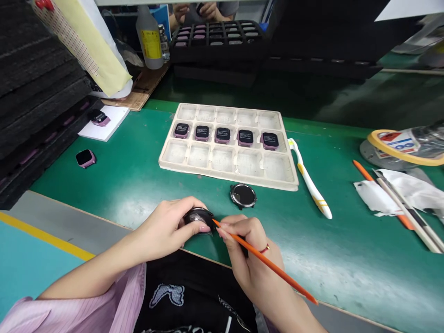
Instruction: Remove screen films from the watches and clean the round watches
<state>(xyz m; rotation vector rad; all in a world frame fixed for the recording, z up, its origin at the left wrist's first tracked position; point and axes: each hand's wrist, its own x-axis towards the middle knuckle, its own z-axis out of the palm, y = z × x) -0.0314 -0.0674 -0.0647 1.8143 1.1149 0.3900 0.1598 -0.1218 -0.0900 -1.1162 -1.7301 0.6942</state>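
Black watch (205, 216), head view: the left hand's (171, 222) fingers are gripping it above the bench's (138, 152) near edge. The right hand (257, 232) is pinching an orange stick (277, 270), tip at the case edge; contact is hard to confirm. Work appears to be proceeding, unfinished. 1 round watch (243, 195) is lying beyond; 5 square watches (222, 135) are sitting in the tray (225, 176).

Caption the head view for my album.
Left hand holds a black watch; right hand points an orange stick at it.
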